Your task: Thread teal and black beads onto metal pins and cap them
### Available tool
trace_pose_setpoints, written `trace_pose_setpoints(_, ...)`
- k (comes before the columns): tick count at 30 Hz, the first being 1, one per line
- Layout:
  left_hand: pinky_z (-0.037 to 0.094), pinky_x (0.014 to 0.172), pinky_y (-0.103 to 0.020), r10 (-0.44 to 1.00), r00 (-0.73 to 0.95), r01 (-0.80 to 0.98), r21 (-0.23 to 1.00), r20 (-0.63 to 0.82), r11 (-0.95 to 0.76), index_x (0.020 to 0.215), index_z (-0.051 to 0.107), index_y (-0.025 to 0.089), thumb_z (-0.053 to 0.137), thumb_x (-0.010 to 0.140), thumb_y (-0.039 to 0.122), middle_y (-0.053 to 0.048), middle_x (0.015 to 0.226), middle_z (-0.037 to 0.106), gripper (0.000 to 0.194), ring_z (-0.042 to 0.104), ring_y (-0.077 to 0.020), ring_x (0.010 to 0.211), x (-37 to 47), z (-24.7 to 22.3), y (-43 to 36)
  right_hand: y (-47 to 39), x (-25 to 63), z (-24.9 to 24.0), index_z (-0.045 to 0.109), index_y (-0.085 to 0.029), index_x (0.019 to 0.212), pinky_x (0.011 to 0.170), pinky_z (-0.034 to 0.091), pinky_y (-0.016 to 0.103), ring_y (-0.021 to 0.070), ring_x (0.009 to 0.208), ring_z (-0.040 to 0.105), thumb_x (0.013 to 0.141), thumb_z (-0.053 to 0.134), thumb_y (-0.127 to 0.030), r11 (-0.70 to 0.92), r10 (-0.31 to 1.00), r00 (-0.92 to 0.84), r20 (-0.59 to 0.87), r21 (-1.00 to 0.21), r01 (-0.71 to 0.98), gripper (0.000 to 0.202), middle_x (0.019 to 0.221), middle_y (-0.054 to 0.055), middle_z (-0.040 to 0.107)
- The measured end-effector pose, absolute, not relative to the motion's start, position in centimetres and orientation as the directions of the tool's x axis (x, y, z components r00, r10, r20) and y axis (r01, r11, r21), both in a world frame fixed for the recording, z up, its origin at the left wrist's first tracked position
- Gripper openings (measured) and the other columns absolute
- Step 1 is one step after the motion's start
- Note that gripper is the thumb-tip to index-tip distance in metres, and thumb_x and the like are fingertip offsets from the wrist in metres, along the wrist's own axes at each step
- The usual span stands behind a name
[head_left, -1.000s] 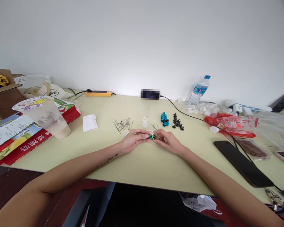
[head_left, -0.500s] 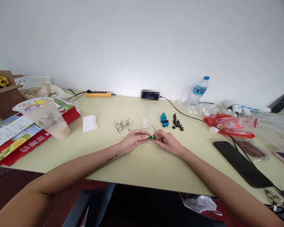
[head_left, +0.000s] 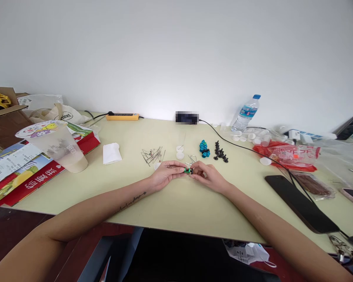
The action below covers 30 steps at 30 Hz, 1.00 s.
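Between my two hands, just above the table, is a small shiny green cylindrical part (head_left: 188, 171) with a dark right end. Its left end is pinched by the fingers of my left hand (head_left: 167, 174), and a thin metal wire also shows along those fingers. My right hand (head_left: 207, 176) closes its thumb and fingertips on the dark end. Just beyond lie bent metal wires (head_left: 191, 158), a small white round container (head_left: 180, 153), and a pile of thin metal pins (head_left: 153, 155). Blue-green parts (head_left: 204, 149) and black screw-like pieces (head_left: 220, 152) lie to the right.
On the left stand a plastic drink cup (head_left: 61, 147) and a red box (head_left: 85, 145), near folded white paper (head_left: 111, 153). A water bottle (head_left: 247, 112), red plastic bag (head_left: 294, 154) and black phone-like device (head_left: 301, 203) lie right. A black cable (head_left: 235, 144) crosses the table.
Hardly anything differs. Both hands keep the same place and hold on the green part.
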<state>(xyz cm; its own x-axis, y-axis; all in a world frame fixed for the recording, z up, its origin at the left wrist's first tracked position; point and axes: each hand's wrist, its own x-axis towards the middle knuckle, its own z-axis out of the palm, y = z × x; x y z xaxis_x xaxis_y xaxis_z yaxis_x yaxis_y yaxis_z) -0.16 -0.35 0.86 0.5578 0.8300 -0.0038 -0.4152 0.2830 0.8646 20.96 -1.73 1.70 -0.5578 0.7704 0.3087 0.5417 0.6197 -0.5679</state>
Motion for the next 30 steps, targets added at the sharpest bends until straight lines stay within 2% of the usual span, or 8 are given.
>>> trace_pose_setpoints(30, 0.047, 0.09, -0.033, 0.827, 0.562, -0.417, 0.86, -0.009, 0.293, 0.087, 0.067, 0.011, 0.073, 0.066, 0.017, -0.007, 0.087, 0.068, 0.023, 0.064, -0.0182, 0.086, -0.23, 0.75, -0.32, -1.71, 21.04, 1.73, 0.046, -0.022, 0.102, 0.05, 0.037, 0.022, 0.0118, 0.055, 0.049, 0.088, 0.048, -0.039, 0.612, 0.775, -0.554, 0.302, -0.575, 0.543, 0.022, 0.068, -0.001, 0.058)
